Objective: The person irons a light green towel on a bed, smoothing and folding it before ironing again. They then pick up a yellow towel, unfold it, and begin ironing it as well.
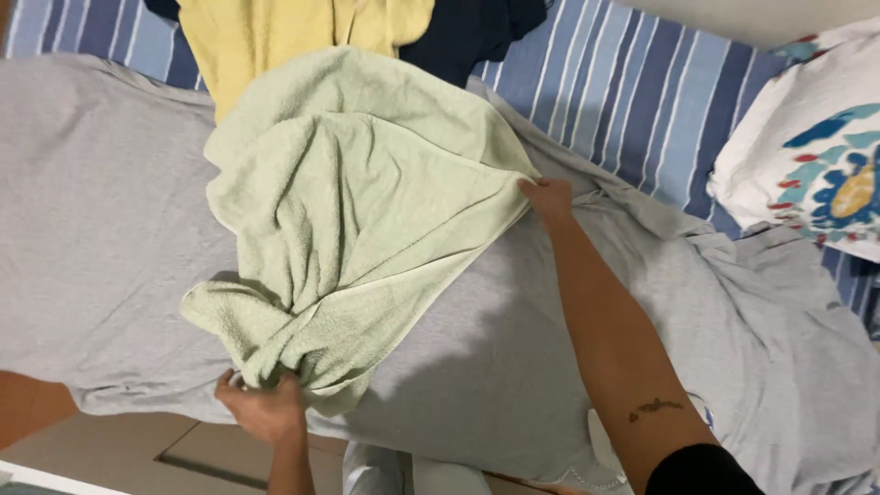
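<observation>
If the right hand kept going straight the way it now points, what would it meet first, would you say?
The right hand points up and left along the bed and already grips the edge of the green towel, so it would push further into that towel first. The dark garment lies beyond, probably.

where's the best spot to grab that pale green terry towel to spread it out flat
Probably by its corners, pinched from the outer edges. The pale green terry towel lies crumpled on the grey sheet, its hemmed border marking the edges. The right hand pinches the far right corner from the side; the left hand bunches the near corner from below, so each grip can pull outwards.
</observation>
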